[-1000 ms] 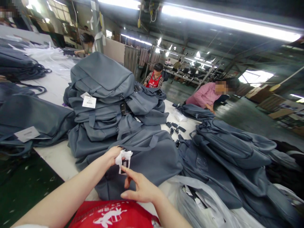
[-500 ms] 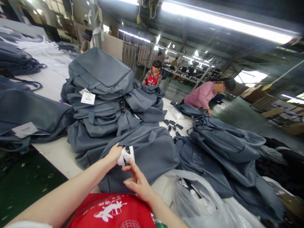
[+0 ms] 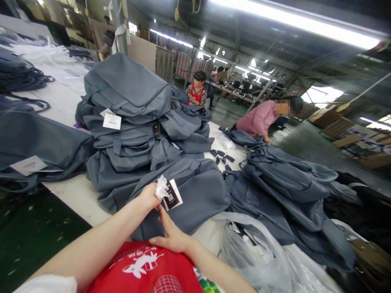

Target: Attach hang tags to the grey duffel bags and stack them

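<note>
My left hand (image 3: 149, 197) is closed on crumpled white tissue paper (image 3: 161, 188) at the near edge of a grey-blue bag (image 3: 195, 191). A black and white tag (image 3: 173, 194) sticks out to the right of the paper, over the bag's face. My right hand (image 3: 171, 234) is just below, its thumb and index finger spread apart, the index fingertip close to the left hand. It holds nothing that I can see.
More bags (image 3: 128, 89) are piled behind, with others at the left and right. A clear plastic bag (image 3: 250, 248) lies at the lower right. Small black pieces (image 3: 226, 156) lie on the white table (image 3: 71, 195). A person in pink (image 3: 256, 118) leans over its far side.
The tag now lies spread out beyond the paper, where it was partly covered before. My right hand has moved down and left, away from the paper. The view has shifted slightly.
</note>
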Tool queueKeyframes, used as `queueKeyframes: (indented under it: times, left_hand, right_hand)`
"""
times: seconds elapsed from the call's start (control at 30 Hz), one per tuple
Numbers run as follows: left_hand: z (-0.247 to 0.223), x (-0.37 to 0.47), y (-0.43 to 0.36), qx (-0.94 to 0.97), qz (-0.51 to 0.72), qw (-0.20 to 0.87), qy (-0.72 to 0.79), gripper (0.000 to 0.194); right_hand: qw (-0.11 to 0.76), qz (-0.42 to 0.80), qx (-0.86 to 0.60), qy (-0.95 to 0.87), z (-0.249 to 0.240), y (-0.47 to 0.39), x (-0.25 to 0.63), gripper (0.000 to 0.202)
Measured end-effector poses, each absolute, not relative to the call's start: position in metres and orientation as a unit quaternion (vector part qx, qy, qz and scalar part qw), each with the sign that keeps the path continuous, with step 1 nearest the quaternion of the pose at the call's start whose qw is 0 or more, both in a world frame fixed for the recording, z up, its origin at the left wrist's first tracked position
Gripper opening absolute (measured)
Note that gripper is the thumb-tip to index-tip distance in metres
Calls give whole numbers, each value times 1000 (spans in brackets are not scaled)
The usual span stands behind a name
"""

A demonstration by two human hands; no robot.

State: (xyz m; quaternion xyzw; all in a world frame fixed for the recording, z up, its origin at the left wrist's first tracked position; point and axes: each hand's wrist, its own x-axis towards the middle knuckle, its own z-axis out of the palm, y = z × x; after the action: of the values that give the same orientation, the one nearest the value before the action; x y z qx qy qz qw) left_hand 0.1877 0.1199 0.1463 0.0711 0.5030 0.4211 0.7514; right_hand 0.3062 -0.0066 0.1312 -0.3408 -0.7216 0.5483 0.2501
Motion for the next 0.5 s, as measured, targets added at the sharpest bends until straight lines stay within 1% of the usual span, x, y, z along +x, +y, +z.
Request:
queueKeyframes:
  times: [0.07, 0.1, 0.17, 0.23, 0.3, 0.37, 0.43, 0.5]
  left_hand:
    - [150, 191, 119, 73, 415, 763, 490, 27]
    - [152, 191, 118, 77, 411, 767, 486, 27]
    - [153, 189, 115, 90, 407, 767, 487, 23]
    - [153, 184, 109, 107, 405, 760, 497, 16]
    - [150, 180, 102, 127, 401, 752, 508, 13]
    - [148, 178, 96, 143, 396, 749, 512, 15]
    - [146, 178, 93, 152, 389, 756, 503, 16]
    - [147, 177, 94, 155, 378, 773, 485, 17]
  right_hand:
    - [262, 505, -372, -734, 115, 0, 305, 111]
    - [284, 483, -394, -728, 106, 4, 305, 108]
    - [345, 468, -435, -688, 89, 13, 305, 92]
    - [408, 488, -453, -624, 80, 18, 306, 72]
    - [434, 510, -451, -591, 80, 17, 307, 64]
    - [419, 488, -467, -607, 87, 11, 308, 67]
    - [386, 443, -495, -641, 94, 3, 307, 75]
    - [382, 421, -516, -641, 96, -2, 306, 78]
